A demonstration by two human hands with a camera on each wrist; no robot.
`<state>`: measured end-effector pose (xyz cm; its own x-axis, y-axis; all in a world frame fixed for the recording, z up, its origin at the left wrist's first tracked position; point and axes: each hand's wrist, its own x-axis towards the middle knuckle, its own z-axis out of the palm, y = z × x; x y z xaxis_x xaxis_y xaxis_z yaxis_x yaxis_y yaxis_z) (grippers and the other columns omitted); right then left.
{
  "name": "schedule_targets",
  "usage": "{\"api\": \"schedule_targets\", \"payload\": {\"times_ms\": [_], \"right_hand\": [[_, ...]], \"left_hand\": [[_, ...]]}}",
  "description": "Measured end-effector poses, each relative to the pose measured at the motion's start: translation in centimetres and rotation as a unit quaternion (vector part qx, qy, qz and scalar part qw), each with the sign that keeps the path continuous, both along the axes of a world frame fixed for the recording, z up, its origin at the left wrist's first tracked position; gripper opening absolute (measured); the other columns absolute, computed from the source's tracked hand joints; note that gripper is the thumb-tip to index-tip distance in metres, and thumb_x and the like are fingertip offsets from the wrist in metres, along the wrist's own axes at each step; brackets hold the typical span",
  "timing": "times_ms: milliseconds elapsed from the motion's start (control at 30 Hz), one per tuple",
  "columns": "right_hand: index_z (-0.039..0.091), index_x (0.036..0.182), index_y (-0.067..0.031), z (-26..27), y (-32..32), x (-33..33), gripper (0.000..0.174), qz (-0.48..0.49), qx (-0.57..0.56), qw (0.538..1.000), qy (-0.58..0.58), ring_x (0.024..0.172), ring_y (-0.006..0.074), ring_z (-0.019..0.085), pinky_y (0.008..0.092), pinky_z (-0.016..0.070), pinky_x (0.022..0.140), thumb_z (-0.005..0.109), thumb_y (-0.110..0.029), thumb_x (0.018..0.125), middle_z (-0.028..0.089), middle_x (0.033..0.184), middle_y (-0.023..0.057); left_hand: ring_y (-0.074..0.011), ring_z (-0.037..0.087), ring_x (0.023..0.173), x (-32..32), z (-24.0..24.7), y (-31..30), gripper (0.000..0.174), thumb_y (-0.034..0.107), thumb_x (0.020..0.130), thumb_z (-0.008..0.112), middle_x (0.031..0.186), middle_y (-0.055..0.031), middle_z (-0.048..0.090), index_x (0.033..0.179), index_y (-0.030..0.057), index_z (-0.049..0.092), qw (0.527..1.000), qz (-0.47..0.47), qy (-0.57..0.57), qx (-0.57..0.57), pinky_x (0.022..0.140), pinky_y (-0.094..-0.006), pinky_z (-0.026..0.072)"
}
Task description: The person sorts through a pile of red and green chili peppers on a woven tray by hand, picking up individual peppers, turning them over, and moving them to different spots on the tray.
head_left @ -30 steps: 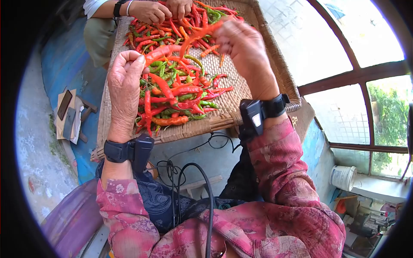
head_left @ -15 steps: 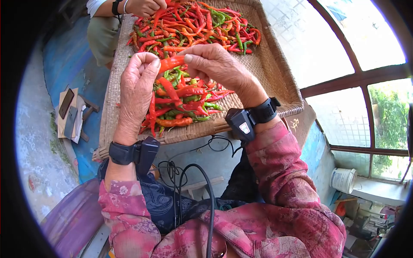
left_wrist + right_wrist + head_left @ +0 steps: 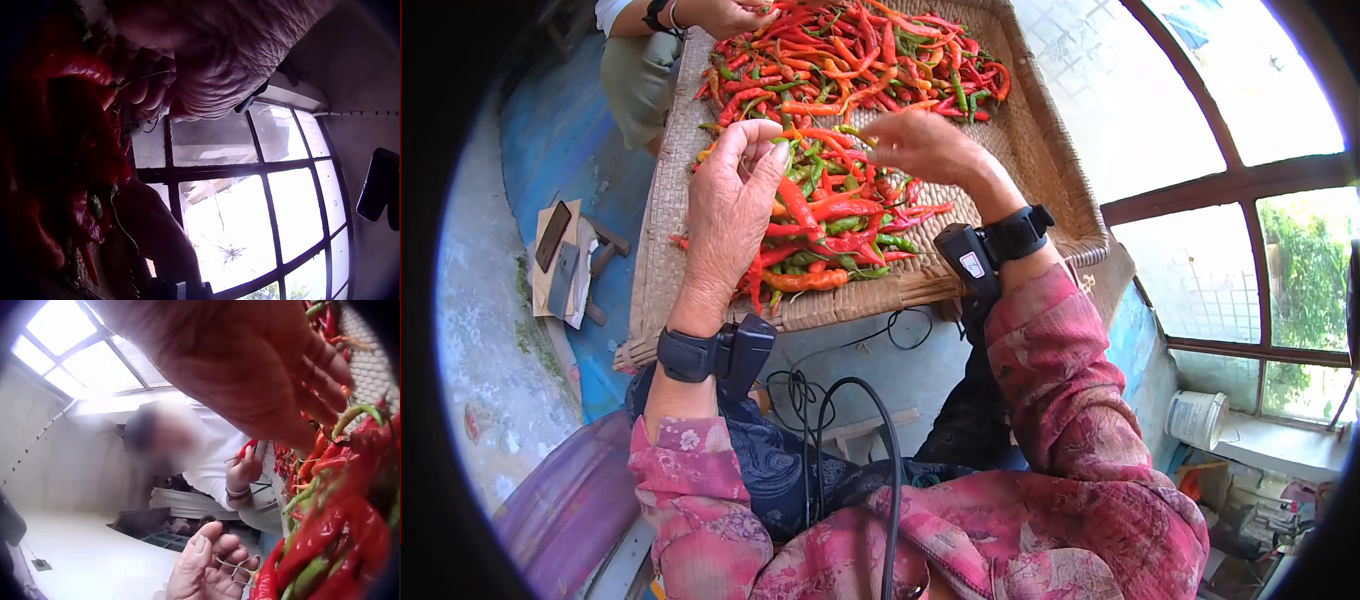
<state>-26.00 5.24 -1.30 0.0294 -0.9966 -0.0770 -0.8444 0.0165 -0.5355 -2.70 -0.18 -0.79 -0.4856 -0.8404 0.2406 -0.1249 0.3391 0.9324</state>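
Note:
My left hand [image 3: 735, 205] is raised over the near-left part of the woven tray, thumb near its bent fingers. In the right wrist view, thin chili stems [image 3: 234, 565] stick out between its curled fingers. My right hand [image 3: 935, 150] hovers over the tray's middle with fingers extended, holding nothing visible. Its fingertips are close to a curved yellow-green chili [image 3: 356, 415] in the right wrist view. Below both hands lies the near pile of red and green chilies [image 3: 840, 225]. Dark peppers [image 3: 75, 69] fill the left side of the left wrist view.
A larger heap of mostly red chilies [image 3: 850, 65] covers the far end of the woven tray [image 3: 1040, 150]. Another person's hand [image 3: 725, 15] is at the far left; the right wrist view shows a red chili [image 3: 240, 451] in it. Black cables [image 3: 890, 440] hang before my lap.
A second ago my right hand was up by the far heap; then both hands held a red chili between them. Now that chili is gone from between them and the right hand has moved right.

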Motion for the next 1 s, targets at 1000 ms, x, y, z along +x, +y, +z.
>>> {"api": "schedule_targets", "payload": {"times_ms": [1000], "right_hand": [[0.064, 0.095, -0.0041, -5.8, -2.7, -1.8, 0.034, -0.048, 0.027, 0.989, 0.136, 0.086, 0.0347, 0.062, 0.0427, 0.0486, 0.074, 0.062, -0.034, 0.078, 0.064, 0.089, 0.0195]], "left_hand": [[-0.0079, 0.059, 0.073, 0.3, 0.8, 0.6, 0.012, 0.012, 0.088, 0.059, 0.081, -0.0031, 0.063, 0.094, 0.0013, 0.060, 0.999, -0.011, -0.040, -0.013, 0.068, -0.0245, 0.0489]]}}
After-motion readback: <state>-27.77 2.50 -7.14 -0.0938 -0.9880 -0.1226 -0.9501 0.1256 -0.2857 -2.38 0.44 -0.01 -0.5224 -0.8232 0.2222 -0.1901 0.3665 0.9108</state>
